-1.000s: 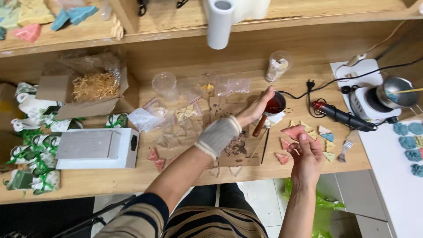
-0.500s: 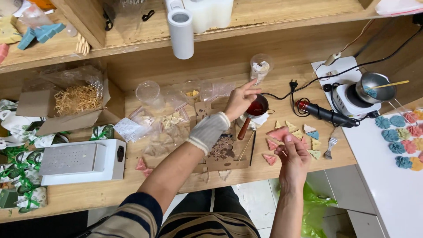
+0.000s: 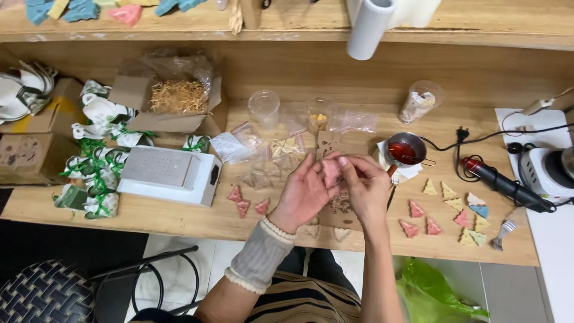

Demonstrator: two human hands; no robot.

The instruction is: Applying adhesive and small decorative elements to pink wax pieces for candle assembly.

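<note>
Both of my hands meet above the wooden table [image 3: 179, 218], holding one small pink triangular piece [image 3: 330, 172] between them. My left hand [image 3: 302, 194], with a grey cuff at the wrist, cups the piece from below. The fingers of my right hand [image 3: 366, 185] pinch it from the right. Under my hands lies a brown card [image 3: 341, 206] with crumbs on it. Three pink triangles [image 3: 244, 202] lie to the left, and several pink, yellow and blue triangles [image 3: 454, 212] lie to the right.
A small pot of red liquid [image 3: 405, 149] stands behind my right hand, and beside it a black-handled tool [image 3: 505, 185] with its cord. A white box [image 3: 170, 173], wrapped bundles with green ribbon [image 3: 95, 173], a box of straw [image 3: 178, 96] and clear cups [image 3: 263, 107] stand left and behind. A fork [image 3: 504, 232] lies at the right.
My left hand drew back from the red pot and my right hand rose from the triangles on the table. Both now hold a pink piece together. The view shifted right.
</note>
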